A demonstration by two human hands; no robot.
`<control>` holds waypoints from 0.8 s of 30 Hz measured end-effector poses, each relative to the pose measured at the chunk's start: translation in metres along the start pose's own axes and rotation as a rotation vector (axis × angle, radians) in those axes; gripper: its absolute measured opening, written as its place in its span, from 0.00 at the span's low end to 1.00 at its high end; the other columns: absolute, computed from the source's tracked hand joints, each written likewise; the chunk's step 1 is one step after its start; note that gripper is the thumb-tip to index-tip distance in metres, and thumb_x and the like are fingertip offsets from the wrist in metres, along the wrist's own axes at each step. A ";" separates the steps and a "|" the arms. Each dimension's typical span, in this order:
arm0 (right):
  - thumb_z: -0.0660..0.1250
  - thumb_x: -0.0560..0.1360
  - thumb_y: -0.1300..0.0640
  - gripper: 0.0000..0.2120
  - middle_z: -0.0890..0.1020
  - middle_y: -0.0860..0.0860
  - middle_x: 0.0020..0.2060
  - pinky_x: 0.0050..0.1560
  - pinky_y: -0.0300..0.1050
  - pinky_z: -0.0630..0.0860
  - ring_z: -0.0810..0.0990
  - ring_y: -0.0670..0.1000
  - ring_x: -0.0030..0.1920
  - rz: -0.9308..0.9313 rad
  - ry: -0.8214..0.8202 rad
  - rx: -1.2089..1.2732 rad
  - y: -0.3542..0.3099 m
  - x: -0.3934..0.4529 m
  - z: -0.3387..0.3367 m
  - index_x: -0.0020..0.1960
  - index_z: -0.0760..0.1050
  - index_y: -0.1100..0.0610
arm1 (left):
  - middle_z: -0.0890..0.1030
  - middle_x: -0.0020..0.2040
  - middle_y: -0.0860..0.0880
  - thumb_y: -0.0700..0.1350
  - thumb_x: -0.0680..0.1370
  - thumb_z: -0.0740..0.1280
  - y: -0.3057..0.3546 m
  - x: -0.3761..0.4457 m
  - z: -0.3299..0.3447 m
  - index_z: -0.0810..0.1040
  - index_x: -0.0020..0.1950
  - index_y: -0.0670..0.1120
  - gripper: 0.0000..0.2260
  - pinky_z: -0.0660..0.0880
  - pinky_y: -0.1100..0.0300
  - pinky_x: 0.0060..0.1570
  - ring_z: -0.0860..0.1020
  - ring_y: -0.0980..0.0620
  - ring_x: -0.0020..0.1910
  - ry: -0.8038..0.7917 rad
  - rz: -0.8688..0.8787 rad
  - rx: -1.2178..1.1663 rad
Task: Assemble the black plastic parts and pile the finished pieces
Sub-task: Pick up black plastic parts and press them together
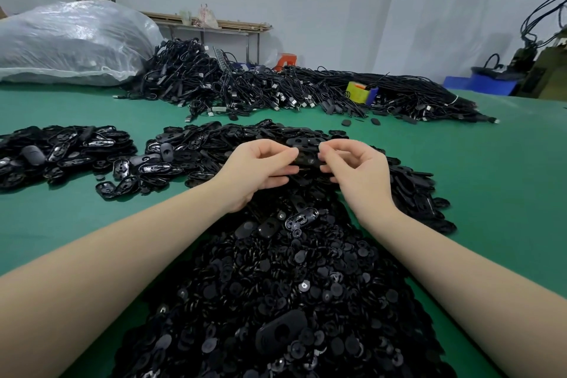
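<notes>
Fingers of the left hand and right hand pinch opposite ends of one oval black plastic part, its long axis running left-right between them. It hovers above the big heap of black parts on the green bench.

Green table, big heap of small black plastic parts lay on it, a second smaller pile to the left, tangled black cables farther back, filled clear plastic sack at far left.
</notes>
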State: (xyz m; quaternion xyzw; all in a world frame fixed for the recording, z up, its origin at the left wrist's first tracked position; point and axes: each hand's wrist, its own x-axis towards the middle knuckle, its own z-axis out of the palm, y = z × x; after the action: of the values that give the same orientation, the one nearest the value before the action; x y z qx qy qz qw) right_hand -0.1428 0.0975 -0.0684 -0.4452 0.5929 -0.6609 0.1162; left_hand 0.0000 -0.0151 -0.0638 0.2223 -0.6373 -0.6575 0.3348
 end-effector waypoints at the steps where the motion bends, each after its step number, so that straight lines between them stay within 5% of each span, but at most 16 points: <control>1: 0.73 0.75 0.53 0.02 0.86 0.46 0.39 0.44 0.39 0.79 0.85 0.46 0.41 -0.028 0.009 -0.033 0.000 0.000 0.000 0.44 0.83 0.46 | 0.86 0.42 0.52 0.43 0.78 0.71 0.000 0.000 -0.001 0.82 0.48 0.46 0.02 0.79 0.66 0.40 0.85 0.53 0.47 0.000 -0.003 -0.004; 11: 0.75 0.73 0.58 0.05 0.83 0.37 0.38 0.44 0.27 0.72 0.81 0.38 0.40 -0.269 -0.016 -0.325 -0.005 -0.004 0.003 0.45 0.85 0.48 | 0.86 0.42 0.54 0.37 0.81 0.65 0.004 -0.003 0.003 0.83 0.49 0.48 0.09 0.78 0.68 0.37 0.85 0.56 0.45 -0.019 0.006 0.034; 24: 0.74 0.71 0.59 0.10 0.82 0.36 0.39 0.38 0.34 0.73 0.79 0.43 0.38 -0.421 -0.032 -0.408 -0.005 -0.007 0.004 0.48 0.84 0.46 | 0.87 0.46 0.52 0.45 0.79 0.69 0.005 -0.008 0.004 0.84 0.48 0.50 0.04 0.79 0.67 0.42 0.85 0.55 0.49 -0.114 0.023 0.069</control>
State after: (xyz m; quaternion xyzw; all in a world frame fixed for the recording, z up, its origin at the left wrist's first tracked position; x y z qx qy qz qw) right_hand -0.1339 0.1006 -0.0675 -0.5829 0.6063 -0.5305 -0.1058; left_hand 0.0034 -0.0070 -0.0600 0.1886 -0.6801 -0.6429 0.2977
